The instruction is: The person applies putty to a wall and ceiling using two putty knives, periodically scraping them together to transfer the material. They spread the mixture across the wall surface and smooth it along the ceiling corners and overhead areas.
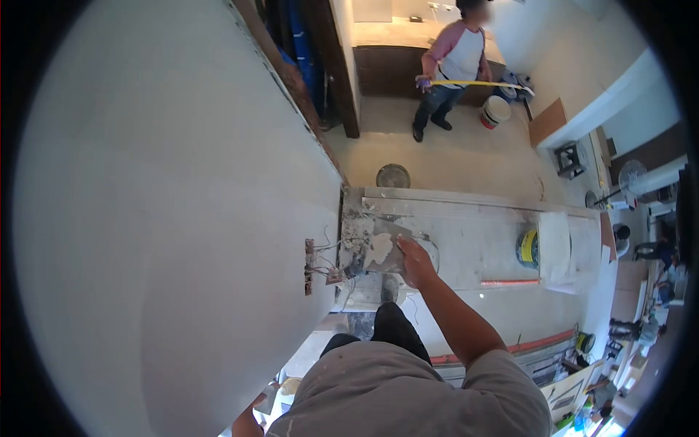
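Note:
My right hand point(416, 264) grips the edge of a flat grey metal plate point(384, 251) that carries a lump of pale putty point(378, 248). The plate is over a dusty ledge, just right of a wall opening point(309, 266) with loose wires point(326, 272) coming out. My left hand point(256, 409) is low at the left, partly hidden beside my body, closed around a small pale-grey object that I cannot make out.
A smooth wall point(175, 204) fills the left side. The ledge point(466, 226) runs right, bearing a yellow-labelled bucket point(527, 248). Beyond it, a person point(457, 54) holds a yellow tape point(473, 83) near a white bucket point(496, 111). Several people are at the far right.

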`<state>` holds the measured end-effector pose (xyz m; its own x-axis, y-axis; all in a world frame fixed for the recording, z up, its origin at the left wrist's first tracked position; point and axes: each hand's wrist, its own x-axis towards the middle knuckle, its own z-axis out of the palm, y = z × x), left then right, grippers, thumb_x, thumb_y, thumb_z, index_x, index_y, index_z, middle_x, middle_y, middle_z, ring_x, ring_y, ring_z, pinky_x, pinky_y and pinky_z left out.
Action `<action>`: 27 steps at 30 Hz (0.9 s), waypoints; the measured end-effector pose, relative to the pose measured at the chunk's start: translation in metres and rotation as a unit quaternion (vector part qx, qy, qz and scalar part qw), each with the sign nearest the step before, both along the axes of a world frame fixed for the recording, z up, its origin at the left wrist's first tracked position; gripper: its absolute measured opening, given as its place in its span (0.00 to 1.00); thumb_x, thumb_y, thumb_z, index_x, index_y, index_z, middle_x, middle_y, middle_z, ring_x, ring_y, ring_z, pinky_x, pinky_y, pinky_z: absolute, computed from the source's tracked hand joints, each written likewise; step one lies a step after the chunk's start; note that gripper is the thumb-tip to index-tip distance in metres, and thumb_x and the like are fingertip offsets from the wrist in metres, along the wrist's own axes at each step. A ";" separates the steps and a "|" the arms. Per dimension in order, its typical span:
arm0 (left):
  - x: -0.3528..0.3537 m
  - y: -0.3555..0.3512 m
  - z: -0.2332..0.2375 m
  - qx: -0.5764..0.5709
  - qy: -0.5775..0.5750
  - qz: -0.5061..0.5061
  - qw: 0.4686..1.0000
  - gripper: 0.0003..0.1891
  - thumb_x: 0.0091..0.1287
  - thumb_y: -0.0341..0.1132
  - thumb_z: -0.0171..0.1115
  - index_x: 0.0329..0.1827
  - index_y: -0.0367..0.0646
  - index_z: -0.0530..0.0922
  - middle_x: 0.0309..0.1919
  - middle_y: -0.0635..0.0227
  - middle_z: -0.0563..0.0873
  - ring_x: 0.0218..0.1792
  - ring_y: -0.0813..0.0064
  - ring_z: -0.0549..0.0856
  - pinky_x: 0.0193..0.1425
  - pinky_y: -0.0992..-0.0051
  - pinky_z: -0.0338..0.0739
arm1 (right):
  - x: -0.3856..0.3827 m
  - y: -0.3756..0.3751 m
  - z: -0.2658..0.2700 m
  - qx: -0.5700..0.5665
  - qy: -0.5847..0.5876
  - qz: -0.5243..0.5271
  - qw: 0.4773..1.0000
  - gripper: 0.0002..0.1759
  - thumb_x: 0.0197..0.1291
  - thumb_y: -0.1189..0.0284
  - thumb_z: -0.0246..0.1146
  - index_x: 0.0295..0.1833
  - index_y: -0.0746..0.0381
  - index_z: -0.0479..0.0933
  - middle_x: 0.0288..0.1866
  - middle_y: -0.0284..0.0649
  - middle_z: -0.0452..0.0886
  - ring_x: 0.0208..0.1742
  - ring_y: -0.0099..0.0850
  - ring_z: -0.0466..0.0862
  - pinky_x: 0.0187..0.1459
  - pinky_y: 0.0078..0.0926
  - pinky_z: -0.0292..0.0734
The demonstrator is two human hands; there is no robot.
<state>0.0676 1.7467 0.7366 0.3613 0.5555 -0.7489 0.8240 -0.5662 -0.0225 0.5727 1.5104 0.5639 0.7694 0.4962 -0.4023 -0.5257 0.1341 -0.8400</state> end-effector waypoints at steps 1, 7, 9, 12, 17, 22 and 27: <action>0.002 0.003 0.005 0.001 0.001 0.005 1.000 0.15 0.56 0.39 0.62 0.40 0.39 0.86 0.37 0.47 0.87 0.41 0.48 0.86 0.48 0.55 0.80 | 0.008 -0.002 0.025 0.014 0.039 0.004 0.999 0.19 0.72 0.61 0.57 0.55 0.65 0.75 0.49 0.42 0.81 0.49 0.32 0.81 0.54 0.33 0.75; -0.014 0.010 0.018 0.007 0.002 0.033 0.999 0.15 0.56 0.39 0.62 0.40 0.39 0.86 0.37 0.47 0.87 0.41 0.48 0.86 0.47 0.55 0.80 | 0.021 0.037 0.106 0.027 0.103 0.060 0.993 0.21 0.72 0.58 0.55 0.56 0.65 0.77 0.47 0.41 0.82 0.48 0.32 0.81 0.53 0.34 0.75; -0.024 0.006 0.021 -0.002 0.006 0.041 0.999 0.15 0.56 0.39 0.62 0.40 0.39 0.86 0.37 0.47 0.87 0.41 0.48 0.86 0.47 0.55 0.80 | 0.023 0.053 0.093 -0.009 0.007 0.119 0.993 0.24 0.72 0.56 0.54 0.58 0.67 0.75 0.48 0.43 0.81 0.49 0.34 0.81 0.52 0.36 0.76; -0.038 0.003 0.018 -0.019 0.013 0.054 0.998 0.15 0.56 0.39 0.62 0.40 0.39 0.86 0.37 0.47 0.87 0.41 0.49 0.86 0.47 0.55 0.81 | 0.021 0.075 0.103 0.011 -0.025 0.140 0.990 0.24 0.71 0.58 0.56 0.59 0.68 0.75 0.54 0.45 0.81 0.53 0.34 0.82 0.58 0.36 0.76; -0.059 -0.024 0.008 -0.050 0.026 0.077 0.995 0.15 0.56 0.39 0.62 0.41 0.38 0.86 0.37 0.48 0.87 0.40 0.49 0.87 0.47 0.55 0.81 | 0.009 0.102 0.132 0.196 0.084 0.166 0.963 0.21 0.74 0.62 0.52 0.61 0.66 0.75 0.54 0.45 0.82 0.54 0.38 0.83 0.60 0.39 0.76; -0.052 -0.080 -0.012 -0.073 0.032 0.100 0.992 0.15 0.57 0.39 0.61 0.41 0.38 0.86 0.36 0.48 0.87 0.40 0.50 0.87 0.46 0.55 0.81 | 0.043 0.078 0.128 -0.136 -0.043 0.337 0.931 0.28 0.65 0.46 0.61 0.52 0.61 0.82 0.40 0.34 0.76 0.30 0.28 0.68 0.26 0.34 0.72; -0.018 -0.140 -0.037 -0.092 0.035 0.117 0.988 0.15 0.57 0.39 0.61 0.41 0.38 0.86 0.36 0.48 0.88 0.40 0.50 0.87 0.46 0.55 0.81 | 0.072 0.051 0.060 0.000 -0.067 0.321 0.945 0.24 0.70 0.54 0.57 0.57 0.64 0.76 0.49 0.40 0.75 0.40 0.34 0.68 0.40 0.33 0.63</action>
<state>0.0501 1.6071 0.6993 0.1827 0.4703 -0.8634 0.9328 -0.3605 0.0011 0.6443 1.5614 0.6239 0.3545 0.8777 -0.3224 -0.3869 -0.1762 -0.9051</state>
